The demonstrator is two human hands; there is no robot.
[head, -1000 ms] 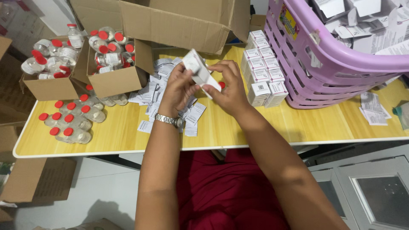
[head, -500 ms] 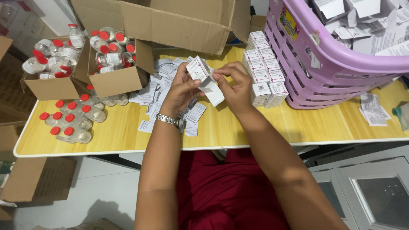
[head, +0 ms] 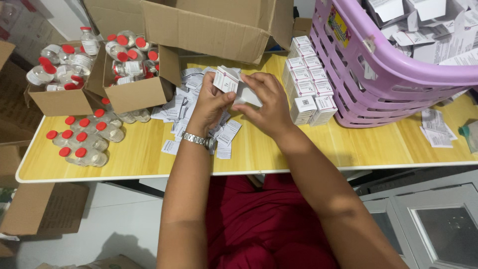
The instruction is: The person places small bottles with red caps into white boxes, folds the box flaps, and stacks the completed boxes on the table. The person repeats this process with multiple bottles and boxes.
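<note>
Both my hands hold a small white carton (head: 230,83) above the yellow table (head: 298,149). My left hand (head: 211,104), with a metal watch at its wrist, grips the carton's left side. My right hand (head: 266,104) covers the carton's right end, its fingers folded over it. Under my hands lies a heap of folded paper leaflets (head: 186,94). To the right of my right hand stand rows of closed white cartons (head: 308,79).
Glass vials with red caps (head: 82,139) lie at the table's left. More vials fill two small cardboard boxes (head: 134,94). A large cardboard box (head: 209,25) stands at the back. A purple plastic basket (head: 378,65) of flat cartons and leaflets sits at the right.
The carton was turned in my hands and brought level. My right hand moved from pinching its top edge to closing over its right end.
</note>
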